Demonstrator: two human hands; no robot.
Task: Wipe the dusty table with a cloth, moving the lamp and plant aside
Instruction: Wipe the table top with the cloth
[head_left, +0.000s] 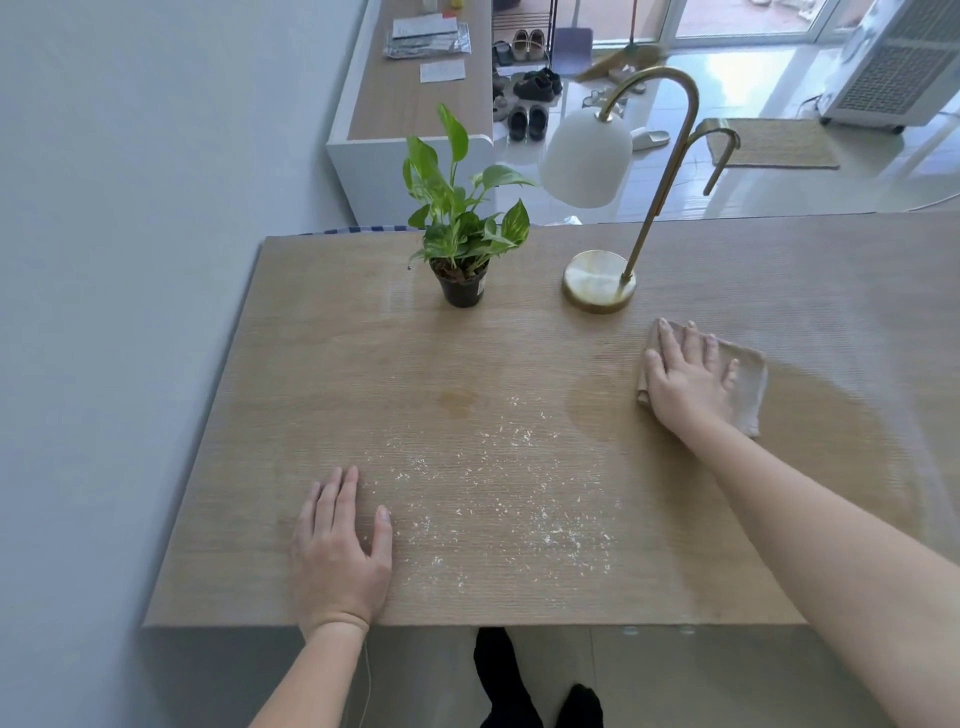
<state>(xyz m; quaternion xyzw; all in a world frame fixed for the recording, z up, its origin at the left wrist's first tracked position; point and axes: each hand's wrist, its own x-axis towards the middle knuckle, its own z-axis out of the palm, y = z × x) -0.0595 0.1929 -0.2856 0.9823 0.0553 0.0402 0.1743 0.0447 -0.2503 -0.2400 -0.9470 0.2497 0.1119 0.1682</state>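
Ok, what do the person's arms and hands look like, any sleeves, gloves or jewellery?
The left forearm and right forearm are bare, no sleeves showing. The left hand and right hand carry no gloves, rings or watch. A thin pale cord hangs beside the left forearm.

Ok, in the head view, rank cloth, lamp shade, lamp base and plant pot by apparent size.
1. cloth, partly under the right hand
2. lamp shade, raised nearer the camera, so close to unsure
3. lamp base
4. plant pot
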